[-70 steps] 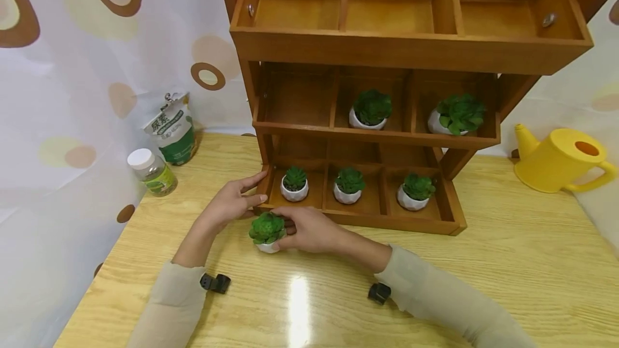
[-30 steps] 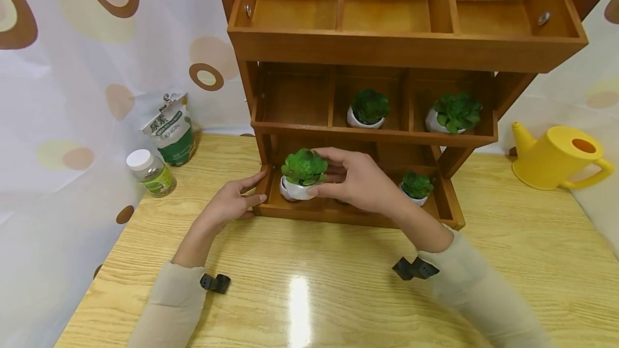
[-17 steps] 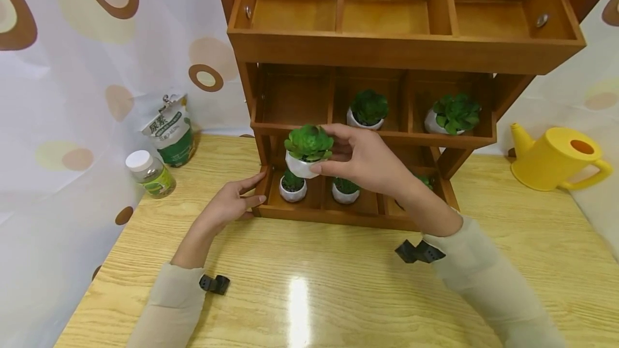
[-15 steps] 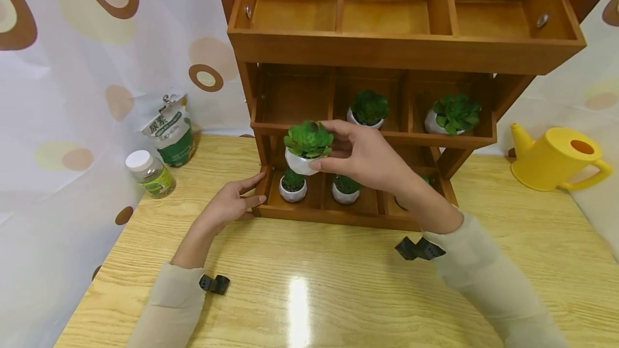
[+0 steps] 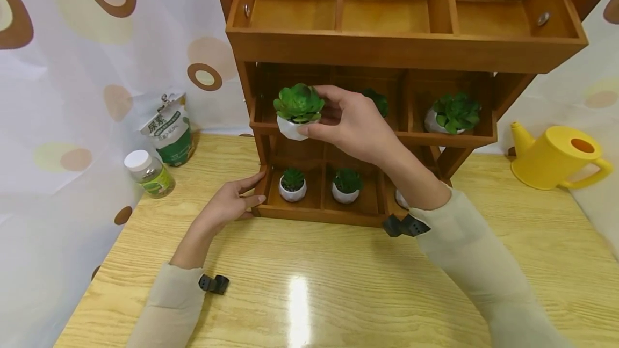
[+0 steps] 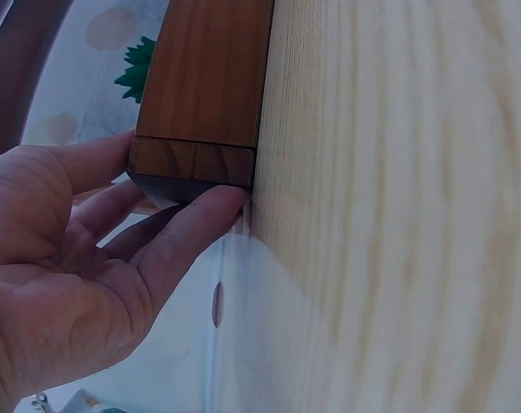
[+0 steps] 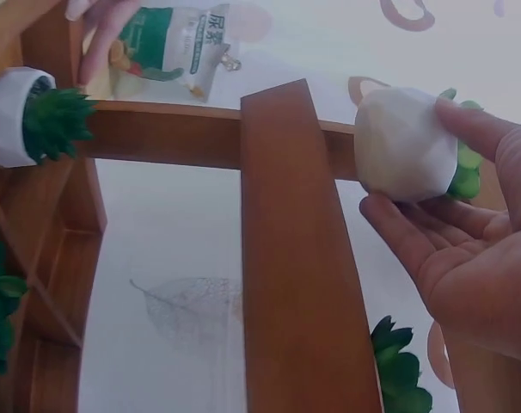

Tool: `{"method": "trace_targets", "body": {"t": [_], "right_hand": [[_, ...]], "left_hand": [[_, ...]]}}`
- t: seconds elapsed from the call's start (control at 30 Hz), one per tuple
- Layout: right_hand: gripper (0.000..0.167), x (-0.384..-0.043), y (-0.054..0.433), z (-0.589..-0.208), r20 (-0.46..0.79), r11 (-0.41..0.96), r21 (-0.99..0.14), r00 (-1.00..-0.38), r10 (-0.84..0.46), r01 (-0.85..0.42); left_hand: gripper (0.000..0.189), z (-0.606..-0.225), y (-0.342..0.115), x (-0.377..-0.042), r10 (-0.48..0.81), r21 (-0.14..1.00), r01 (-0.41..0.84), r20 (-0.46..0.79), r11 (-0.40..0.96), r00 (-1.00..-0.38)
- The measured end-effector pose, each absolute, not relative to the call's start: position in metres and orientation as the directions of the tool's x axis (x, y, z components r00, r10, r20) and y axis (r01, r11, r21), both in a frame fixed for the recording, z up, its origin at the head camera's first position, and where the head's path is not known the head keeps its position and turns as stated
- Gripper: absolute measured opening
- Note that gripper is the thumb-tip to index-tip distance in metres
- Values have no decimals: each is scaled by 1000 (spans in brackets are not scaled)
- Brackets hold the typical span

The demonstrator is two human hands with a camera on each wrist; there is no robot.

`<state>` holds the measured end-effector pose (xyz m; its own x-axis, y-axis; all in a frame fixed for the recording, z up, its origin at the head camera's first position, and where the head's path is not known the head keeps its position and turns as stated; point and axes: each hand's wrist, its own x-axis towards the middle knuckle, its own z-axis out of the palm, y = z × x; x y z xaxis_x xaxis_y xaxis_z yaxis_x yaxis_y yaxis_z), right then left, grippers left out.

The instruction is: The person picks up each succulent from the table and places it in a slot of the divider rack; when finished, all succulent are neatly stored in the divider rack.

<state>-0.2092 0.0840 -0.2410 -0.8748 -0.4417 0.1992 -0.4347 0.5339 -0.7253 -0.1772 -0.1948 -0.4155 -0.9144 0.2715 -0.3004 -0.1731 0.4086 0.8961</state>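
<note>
My right hand (image 5: 355, 125) holds a potted succulent (image 5: 298, 109), fingers and thumb on its white faceted pot. It is upright in front of the middle tier's left compartment. In the right wrist view, the white pot (image 7: 405, 146) overlaps the wooden front board (image 7: 166, 133). At the lower tier's left end, my left hand (image 5: 229, 203) touches the wooden plant rack (image 5: 406, 51) with spread fingers. The left wrist view shows fingertips on the end of the tier's wooden board (image 6: 200, 77). Small potted succulents (image 5: 292, 184) stand in the lower tier, one partly hidden by my right arm.
In the middle tier sit a right-hand succulent (image 5: 454, 114) and a central succulent (image 5: 377, 102), the latter mostly behind my hand. A yellow watering can (image 5: 556, 157) stands on the right. A lidded jar (image 5: 151, 173) and a green-white pouch (image 5: 171, 133) are on the left.
My right hand has lifted the potted succulent from the table before the rack, past the lower tier, up to middle-tier height. My left hand has stayed at the rack's corner.
</note>
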Motion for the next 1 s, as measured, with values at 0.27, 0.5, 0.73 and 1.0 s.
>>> {"method": "trace_targets", "body": {"t": [0.27,0.5,0.73,1.0], "right_hand": [[65,-228,68,-231,257,647,-618,-893,-371,-447],[73,-242,54,-234,262,742,-478,-883,-390,-470],[68,-242,46,-237,237,762,-394,-858,-455,-514],[65,-241,40,-236,200,801,-285,-851,-486,-525]], "left_hand": [[64,-415,-194,-177,265,888,-184,-314,422,-912],[64,-415,-192,-176,255,884,-199,-327,424,-910],[64,-414,-193,-176,257,887,-197,-323,418,-911],[63,-412,-193,-177,249,882,-194,-323,429,-913]]}}
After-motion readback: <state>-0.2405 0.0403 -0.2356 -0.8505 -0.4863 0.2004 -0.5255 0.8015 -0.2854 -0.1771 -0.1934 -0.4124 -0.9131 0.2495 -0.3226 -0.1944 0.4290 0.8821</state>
